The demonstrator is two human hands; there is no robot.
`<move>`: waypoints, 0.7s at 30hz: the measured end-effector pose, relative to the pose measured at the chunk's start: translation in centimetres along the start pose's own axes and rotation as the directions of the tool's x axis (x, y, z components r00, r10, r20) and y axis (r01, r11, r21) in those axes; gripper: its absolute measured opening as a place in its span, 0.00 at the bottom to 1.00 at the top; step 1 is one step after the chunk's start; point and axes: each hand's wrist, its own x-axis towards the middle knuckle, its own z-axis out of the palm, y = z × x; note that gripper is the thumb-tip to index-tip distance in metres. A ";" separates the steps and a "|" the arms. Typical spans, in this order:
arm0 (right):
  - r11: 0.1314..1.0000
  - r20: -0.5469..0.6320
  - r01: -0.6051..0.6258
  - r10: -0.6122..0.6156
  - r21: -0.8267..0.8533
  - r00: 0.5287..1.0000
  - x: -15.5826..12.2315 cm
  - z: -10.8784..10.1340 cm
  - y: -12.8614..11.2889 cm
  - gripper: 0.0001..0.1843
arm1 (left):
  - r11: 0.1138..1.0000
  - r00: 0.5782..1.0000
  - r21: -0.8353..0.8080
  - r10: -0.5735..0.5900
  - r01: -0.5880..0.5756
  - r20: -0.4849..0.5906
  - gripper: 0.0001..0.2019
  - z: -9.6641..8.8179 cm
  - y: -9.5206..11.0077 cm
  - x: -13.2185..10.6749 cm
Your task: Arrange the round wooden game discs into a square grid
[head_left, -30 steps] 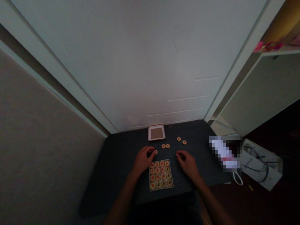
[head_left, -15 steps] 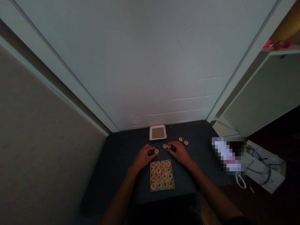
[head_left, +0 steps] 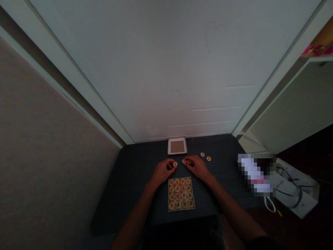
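My left hand (head_left: 162, 171) pinches a round Chinese chess piece (head_left: 175, 164) with a red mark between thumb and fingertips, just above or on the dark table. Opposite it, my right hand (head_left: 199, 167) has its thumb and forefinger closed about a second red-marked piece (head_left: 184, 161). Another piece (head_left: 189, 161) lies right beside that one, partly shaded under the right fingers. Nearer to me is a square tray (head_left: 181, 210) filled with rows of pieces, most with red characters, some with black. Two loose pieces, one far (head_left: 202, 154) and one nearer (head_left: 208, 158), lie right of my right hand.
A white-rimmed box or lid (head_left: 177, 138) with a brown inside stands at the back of the dark table (head_left: 130, 194), against the white panel (head_left: 130, 69). Off the right edge are a blurred-out white object (head_left: 253, 173) and a pale box (head_left: 299, 198) with black cords.
My left hand has moved slightly forward with its piece. My right fingers have shifted left, from the right-hand piece of the pair towards the left-hand one. The camera view has shifted a little.
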 end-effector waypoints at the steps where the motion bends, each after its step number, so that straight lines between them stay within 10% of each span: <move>1: 1.000 -0.009 -0.005 0.005 0.004 1.000 -0.1 -0.2 -0.3 0.13 | 1.000 1.000 -0.023 -0.010 0.010 -0.003 0.10 0.0 0.1 -0.1; 21: 0.979 -0.074 0.138 -0.128 0.150 0.989 -3.2 -2.0 -6.4 0.16 | 0.820 0.988 -0.558 -0.152 0.131 0.008 0.17 1.4 5.6 -2.1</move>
